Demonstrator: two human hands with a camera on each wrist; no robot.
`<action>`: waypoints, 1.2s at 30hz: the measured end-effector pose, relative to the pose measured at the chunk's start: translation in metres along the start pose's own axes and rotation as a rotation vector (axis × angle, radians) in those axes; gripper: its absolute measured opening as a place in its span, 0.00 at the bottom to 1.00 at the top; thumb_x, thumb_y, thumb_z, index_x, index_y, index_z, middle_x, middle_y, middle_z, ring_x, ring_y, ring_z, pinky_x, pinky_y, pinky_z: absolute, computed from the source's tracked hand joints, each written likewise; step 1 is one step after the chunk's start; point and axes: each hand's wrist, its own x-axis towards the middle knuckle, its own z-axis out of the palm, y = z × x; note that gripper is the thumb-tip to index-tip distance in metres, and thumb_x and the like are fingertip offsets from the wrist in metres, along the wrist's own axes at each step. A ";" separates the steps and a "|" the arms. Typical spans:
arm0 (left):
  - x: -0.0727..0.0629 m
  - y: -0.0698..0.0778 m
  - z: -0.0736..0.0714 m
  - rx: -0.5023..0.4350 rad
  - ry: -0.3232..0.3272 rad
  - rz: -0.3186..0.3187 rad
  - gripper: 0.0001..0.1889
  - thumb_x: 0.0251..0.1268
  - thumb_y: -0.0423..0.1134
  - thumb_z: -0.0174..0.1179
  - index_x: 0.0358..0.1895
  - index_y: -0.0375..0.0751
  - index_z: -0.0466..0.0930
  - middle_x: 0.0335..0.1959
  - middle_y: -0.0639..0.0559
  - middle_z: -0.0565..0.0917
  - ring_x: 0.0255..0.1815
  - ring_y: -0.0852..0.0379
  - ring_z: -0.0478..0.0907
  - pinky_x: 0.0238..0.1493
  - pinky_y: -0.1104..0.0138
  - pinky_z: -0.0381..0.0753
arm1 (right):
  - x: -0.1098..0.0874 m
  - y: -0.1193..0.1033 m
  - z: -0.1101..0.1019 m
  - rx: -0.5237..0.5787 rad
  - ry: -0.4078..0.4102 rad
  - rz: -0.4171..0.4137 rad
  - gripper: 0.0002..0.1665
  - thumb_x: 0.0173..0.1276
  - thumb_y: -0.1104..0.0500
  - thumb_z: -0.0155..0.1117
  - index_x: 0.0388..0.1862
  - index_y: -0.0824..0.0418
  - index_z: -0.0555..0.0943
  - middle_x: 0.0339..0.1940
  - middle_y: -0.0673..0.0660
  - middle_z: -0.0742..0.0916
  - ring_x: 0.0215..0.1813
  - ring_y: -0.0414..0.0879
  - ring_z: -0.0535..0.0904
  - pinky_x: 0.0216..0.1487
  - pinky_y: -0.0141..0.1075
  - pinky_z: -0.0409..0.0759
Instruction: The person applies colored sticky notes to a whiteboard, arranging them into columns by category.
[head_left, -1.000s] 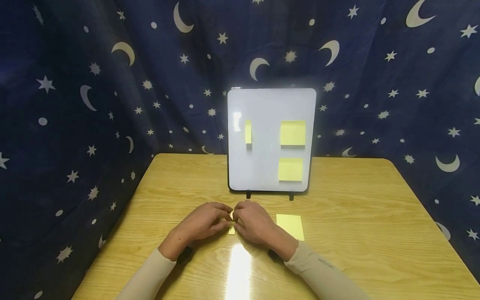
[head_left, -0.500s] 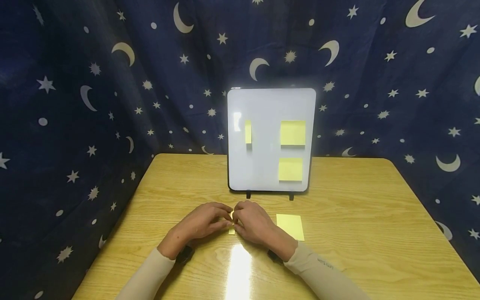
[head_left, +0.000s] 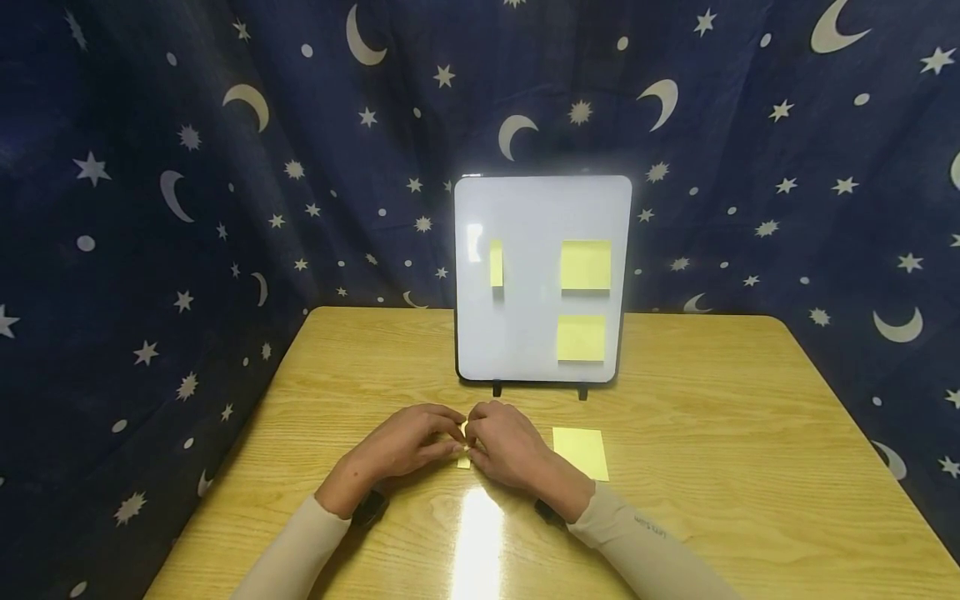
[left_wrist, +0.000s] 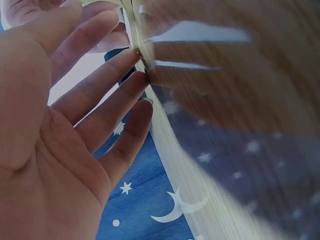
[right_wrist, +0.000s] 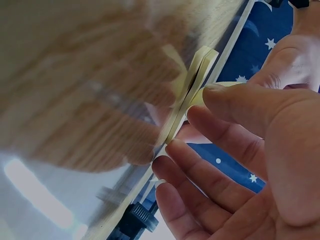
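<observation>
A narrow pad of yellow sticky notes (head_left: 464, 462) lies on the wooden table, mostly covered by both hands in the head view. In the right wrist view the pad (right_wrist: 202, 67) shows edge-on, a thin yellow sheet (right_wrist: 196, 98) bending up from it. My right hand (head_left: 508, 443) pinches this sheet between thumb and index finger, its other fingertips resting at the table beside the pad. From the left, my left hand (head_left: 408, 440) holds the sheet's other side with thumb and index finger. Its remaining fingers stretch to the table in the left wrist view.
A whiteboard (head_left: 528, 333) stands behind the hands on small black feet. It bears a narrow yellow note (head_left: 497, 264) and two wider yellow notes (head_left: 586, 266). Beside the right forearm lies a square yellow sticky note pad (head_left: 582, 452). A dark star-patterned cloth (head_left: 375, 167) hangs around the table.
The lifted part of the yellow sheet between the thumbs shows less now than a second ago. The hands have barely moved, the left thumb slightly closer to the right.
</observation>
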 end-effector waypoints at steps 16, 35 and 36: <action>0.001 0.002 0.004 0.076 0.050 0.047 0.07 0.79 0.40 0.64 0.40 0.47 0.90 0.61 0.48 0.87 0.62 0.50 0.84 0.64 0.54 0.81 | 0.000 0.000 -0.002 0.066 -0.033 0.043 0.06 0.61 0.59 0.73 0.37 0.55 0.90 0.47 0.52 0.88 0.51 0.49 0.84 0.55 0.45 0.84; 0.000 0.004 0.003 0.056 0.061 -0.001 0.03 0.75 0.42 0.67 0.46 0.51 0.86 0.43 0.62 0.87 0.44 0.61 0.83 0.51 0.63 0.83 | 0.010 -0.008 0.005 0.067 0.020 0.080 0.06 0.62 0.59 0.79 0.26 0.51 0.89 0.40 0.50 0.89 0.44 0.45 0.84 0.45 0.38 0.84; -0.001 0.005 0.003 0.052 0.061 -0.004 0.04 0.75 0.43 0.68 0.46 0.52 0.85 0.41 0.63 0.86 0.42 0.61 0.82 0.48 0.63 0.82 | 0.010 -0.008 0.005 0.064 0.021 0.079 0.07 0.61 0.59 0.79 0.26 0.51 0.89 0.40 0.50 0.89 0.44 0.45 0.84 0.44 0.38 0.84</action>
